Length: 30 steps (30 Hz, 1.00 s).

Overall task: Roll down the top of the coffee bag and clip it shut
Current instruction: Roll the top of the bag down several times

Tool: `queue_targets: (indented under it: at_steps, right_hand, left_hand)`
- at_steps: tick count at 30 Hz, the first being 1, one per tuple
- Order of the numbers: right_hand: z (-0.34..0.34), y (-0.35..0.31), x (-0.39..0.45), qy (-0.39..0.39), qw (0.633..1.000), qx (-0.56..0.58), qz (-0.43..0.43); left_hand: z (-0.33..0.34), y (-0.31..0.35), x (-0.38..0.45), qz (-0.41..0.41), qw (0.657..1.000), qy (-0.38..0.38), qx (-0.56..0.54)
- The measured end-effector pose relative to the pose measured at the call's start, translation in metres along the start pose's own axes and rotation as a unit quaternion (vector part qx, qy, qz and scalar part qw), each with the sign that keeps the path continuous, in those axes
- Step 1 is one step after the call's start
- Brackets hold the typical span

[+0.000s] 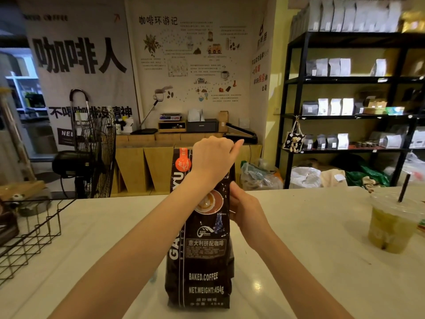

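One black coffee bag (202, 245) stood upright on the white counter (310, 261), near its front edge, printed "BAKED.COFFEE" and "NET.WEIGHT:454g", with a latte picture and an orange emblem. Left hand (213, 157) was closed over the bag's top, thumb raised. Right hand (246, 210) pinched the bag's right side seam. One iced green drink (391, 229) stood toward the right edge.
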State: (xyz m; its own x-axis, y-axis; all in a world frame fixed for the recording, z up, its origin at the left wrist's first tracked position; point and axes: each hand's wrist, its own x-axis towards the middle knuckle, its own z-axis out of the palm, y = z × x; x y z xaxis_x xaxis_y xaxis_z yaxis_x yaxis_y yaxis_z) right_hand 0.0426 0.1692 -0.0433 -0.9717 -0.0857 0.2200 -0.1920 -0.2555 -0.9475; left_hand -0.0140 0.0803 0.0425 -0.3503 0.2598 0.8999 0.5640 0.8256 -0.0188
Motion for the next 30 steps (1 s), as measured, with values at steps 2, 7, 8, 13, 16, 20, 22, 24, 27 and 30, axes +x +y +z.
queue_targets:
  at_steps: [2,7,8,13,16,20,22,24,27,30]
  right_hand:
    - [0.0,-0.001,0.002,-0.007,0.999,-0.028,-0.019]
    - [-0.003,-0.002,0.005,0.026,0.999,-0.015,-0.031]
    - [-0.005,-0.001,0.006,0.024,0.999,-0.01,-0.03]
    - [-0.011,0.0,0.011,0.009,1.0,-0.015,-0.018]
    - [-0.009,0.002,0.015,0.001,1.0,-0.023,-0.016]
    - [-0.008,0.005,0.02,-0.003,1.0,-0.029,-0.008]
    - [-0.008,0.004,0.02,-0.002,0.999,-0.037,-0.006]
    - [-0.008,0.004,0.02,-0.004,0.999,-0.049,-0.005]
    - [-0.007,0.0,0.018,-0.016,0.997,-0.072,-0.02]
    - [-0.008,-0.006,0.015,-0.035,0.993,-0.083,-0.081]
  left_hand:
    - [0.002,0.001,0.001,0.009,0.999,-0.038,-0.026]
    - [-0.026,-0.012,-0.012,-0.085,0.977,-0.084,-0.175]
    - [-0.033,-0.021,-0.021,-0.132,0.969,-0.072,-0.196]
    - [-0.047,-0.053,-0.081,-0.417,0.772,-0.169,-0.449]
    - [-0.039,-0.057,-0.1,-0.462,0.697,-0.133,-0.532]
    - [-0.035,-0.059,-0.104,-0.481,0.677,-0.082,-0.551]
    - [-0.035,-0.057,-0.105,-0.482,0.682,-0.066,-0.546]
    - [-0.036,-0.055,-0.107,-0.479,0.694,-0.046,-0.536]
    - [-0.039,-0.051,-0.11,-0.47,0.712,-0.017,-0.521]
    - [-0.041,-0.048,-0.112,-0.441,0.732,0.009,-0.519]
